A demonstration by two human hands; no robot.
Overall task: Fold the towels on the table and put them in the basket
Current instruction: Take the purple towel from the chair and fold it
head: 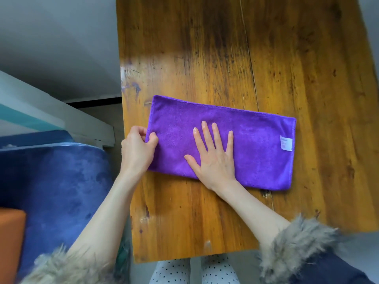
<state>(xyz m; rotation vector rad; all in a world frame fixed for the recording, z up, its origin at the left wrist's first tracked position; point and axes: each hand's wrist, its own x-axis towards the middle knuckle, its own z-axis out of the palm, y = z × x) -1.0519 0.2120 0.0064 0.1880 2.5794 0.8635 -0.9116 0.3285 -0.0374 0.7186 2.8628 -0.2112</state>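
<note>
A purple towel [254,144] lies on the wooden table [205,58], folded into a long rectangle, with a white label at its right end. My left hand [137,150] pinches the towel's left edge between thumb and curled fingers. My right hand [215,154] lies flat on the towel's middle, fingers straight and spread, pressing it down. No basket is in view.
A blue velvet seat [61,181] stands left of the table, with an orange object [11,238] at the lower left. White and teal ledges [41,115] run behind it. The table's near edge is just above my knees.
</note>
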